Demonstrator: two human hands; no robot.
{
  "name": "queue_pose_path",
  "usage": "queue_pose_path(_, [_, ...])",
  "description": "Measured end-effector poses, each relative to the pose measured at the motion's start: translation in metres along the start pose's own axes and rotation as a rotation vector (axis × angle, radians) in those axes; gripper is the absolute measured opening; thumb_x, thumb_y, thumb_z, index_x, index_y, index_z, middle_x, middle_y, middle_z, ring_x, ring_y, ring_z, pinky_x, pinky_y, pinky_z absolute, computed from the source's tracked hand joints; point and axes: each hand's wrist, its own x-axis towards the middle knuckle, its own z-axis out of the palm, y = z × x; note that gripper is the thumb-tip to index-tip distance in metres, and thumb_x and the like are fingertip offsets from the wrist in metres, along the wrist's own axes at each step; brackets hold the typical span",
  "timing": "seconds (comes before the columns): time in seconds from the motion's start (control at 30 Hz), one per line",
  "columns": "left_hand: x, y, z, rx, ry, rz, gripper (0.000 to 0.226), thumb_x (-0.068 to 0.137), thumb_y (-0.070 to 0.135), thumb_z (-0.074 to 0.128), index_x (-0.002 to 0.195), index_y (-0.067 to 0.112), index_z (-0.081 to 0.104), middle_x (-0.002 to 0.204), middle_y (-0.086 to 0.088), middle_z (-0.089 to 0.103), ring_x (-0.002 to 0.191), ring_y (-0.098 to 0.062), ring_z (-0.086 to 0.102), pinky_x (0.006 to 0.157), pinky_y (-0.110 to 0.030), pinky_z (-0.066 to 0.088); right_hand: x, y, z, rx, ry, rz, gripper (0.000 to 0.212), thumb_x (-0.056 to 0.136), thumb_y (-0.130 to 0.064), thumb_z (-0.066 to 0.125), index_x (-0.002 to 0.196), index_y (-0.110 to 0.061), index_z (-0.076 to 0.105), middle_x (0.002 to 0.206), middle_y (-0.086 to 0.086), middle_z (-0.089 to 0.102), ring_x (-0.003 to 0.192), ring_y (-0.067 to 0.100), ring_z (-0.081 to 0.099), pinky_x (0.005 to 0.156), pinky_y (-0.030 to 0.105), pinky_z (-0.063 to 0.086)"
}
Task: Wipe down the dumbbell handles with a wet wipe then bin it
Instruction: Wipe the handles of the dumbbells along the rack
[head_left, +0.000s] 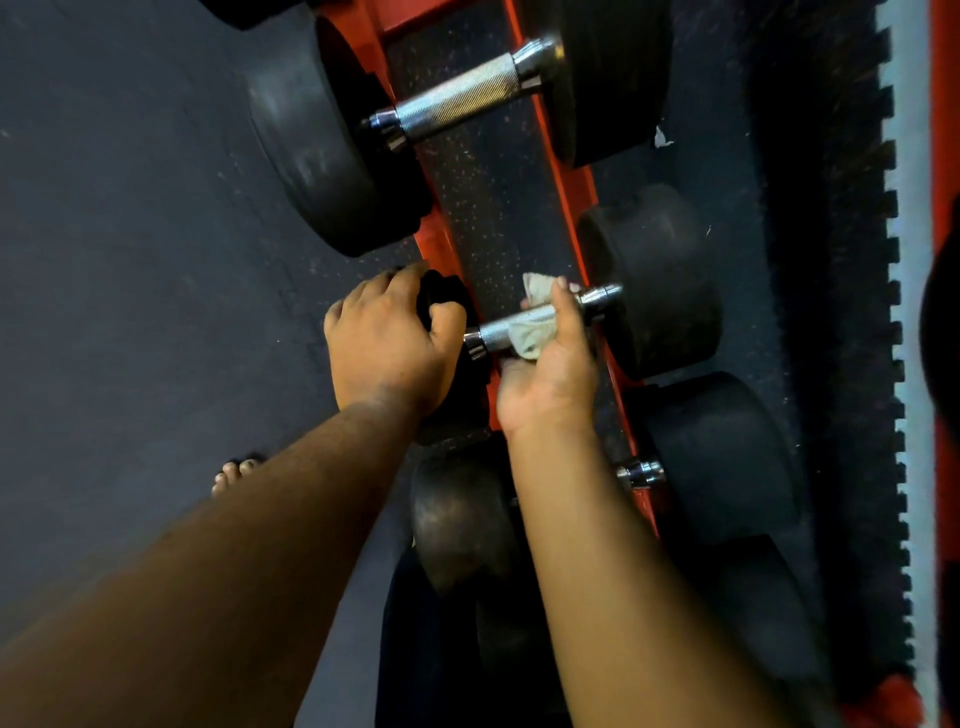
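Observation:
A small black dumbbell lies across the red rack (563, 171), its chrome handle (501, 328) showing between my hands. My right hand (550, 374) grips the handle with a crumpled whitish wet wipe (535, 332) wrapped round it. My left hand (384, 348) grips the dumbbell's left head (441, 296), mostly hiding it. The right head (660, 280) is in plain sight.
A larger dumbbell with a knurled chrome handle (462, 98) rests higher on the rack. Another dumbbell (717, 462) sits below, partly under my right forearm. Dark rubber floor lies to the left, with bare toes (236, 473) on it. A toothed mat edge (898, 364) runs down the right.

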Motion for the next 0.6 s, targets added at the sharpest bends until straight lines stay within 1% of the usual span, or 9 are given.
queue_pose_path(0.1, [0.0,-0.001,0.001,-0.003,0.001,0.001,0.057,0.084,0.046,0.035,0.125,0.024,0.068,0.118,-0.004,0.07,0.112,-0.028,0.06,0.102,-0.047,0.042,-0.008,0.004,0.005,0.002,0.043,0.042,0.045,0.079,-0.031,0.081,0.116,-0.01,0.068,0.116,0.01,0.072,0.108,0.028,0.068,0.097,0.048,0.053])
queue_pose_path(0.17, [-0.001,-0.002,0.0,-0.005,0.001,-0.001,0.056,0.084,0.045,0.035,0.125,0.025,0.068,0.118,-0.004,0.07,0.112,-0.028,0.06,0.103,-0.046,0.041,0.002,0.0,0.01,-0.052,0.035,0.047,0.022,0.087,-0.032,0.074,0.087,-0.01,0.07,0.095,0.005,0.074,0.095,0.022,0.069,0.096,0.044,0.052])
queue_pose_path(0.23, [0.0,-0.001,0.0,-0.006,0.003,-0.002,0.055,0.084,0.045,0.035,0.123,0.025,0.069,0.116,-0.004,0.07,0.111,-0.028,0.06,0.102,-0.046,0.041,0.013,-0.006,0.013,-0.051,0.014,0.049,0.031,0.091,-0.032,0.068,0.065,-0.017,0.059,0.073,-0.001,0.07,0.082,0.016,0.068,0.102,0.046,0.047])
queue_pose_path(0.3, [0.0,-0.001,0.0,-0.005,0.0,0.002,0.055,0.084,0.046,0.034,0.122,0.025,0.069,0.115,-0.004,0.07,0.109,-0.028,0.06,0.101,-0.046,0.042,0.017,-0.007,0.009,-0.025,-0.032,0.046,0.031,0.092,-0.031,0.067,0.066,-0.018,0.06,0.07,-0.003,0.068,0.082,0.016,0.068,0.108,0.049,0.044])
queue_pose_path(0.37, [0.0,0.0,-0.001,-0.002,-0.002,0.007,0.056,0.083,0.046,0.035,0.122,0.025,0.069,0.114,-0.005,0.07,0.109,-0.029,0.061,0.1,-0.047,0.043,0.007,-0.001,0.003,-0.027,-0.067,0.049,0.019,0.091,-0.03,0.069,0.09,-0.012,0.074,0.091,0.0,0.074,0.099,0.018,0.067,0.111,0.049,0.042])
queue_pose_path(0.43, [0.0,0.0,-0.001,0.001,-0.001,0.003,0.056,0.083,0.046,0.035,0.122,0.024,0.069,0.114,-0.006,0.071,0.108,-0.03,0.061,0.099,-0.047,0.044,-0.012,0.005,0.0,0.007,-0.051,0.098,0.046,0.079,-0.032,0.079,0.119,-0.011,0.07,0.115,0.008,0.073,0.112,0.027,0.066,0.107,0.05,0.046])
queue_pose_path(0.47, [0.001,0.0,-0.001,0.001,0.0,0.005,0.056,0.084,0.046,0.036,0.122,0.023,0.069,0.114,-0.006,0.071,0.109,-0.03,0.061,0.099,-0.047,0.043,-0.017,0.007,0.001,0.014,-0.037,0.118,0.055,0.074,-0.034,0.082,0.122,-0.013,0.069,0.121,0.012,0.071,0.114,0.032,0.066,0.104,0.052,0.048])
queue_pose_path(0.53, [0.0,-0.001,-0.001,0.002,0.003,0.005,0.056,0.084,0.046,0.036,0.121,0.022,0.069,0.114,-0.007,0.071,0.109,-0.03,0.061,0.099,-0.046,0.043,-0.019,0.005,0.005,-0.019,-0.032,0.135,0.041,0.079,-0.038,0.079,0.11,-0.011,0.071,0.113,0.012,0.073,0.107,0.032,0.069,0.099,0.05,0.052])
queue_pose_path(0.6, [0.0,-0.002,-0.001,0.006,0.006,0.004,0.055,0.084,0.046,0.036,0.12,0.023,0.069,0.113,-0.006,0.071,0.108,-0.03,0.061,0.099,-0.046,0.043,-0.01,0.0,0.012,-0.052,-0.009,0.145,0.029,0.091,-0.041,0.068,0.082,-0.013,0.067,0.084,0.004,0.074,0.084,0.021,0.073,0.09,0.044,0.055])
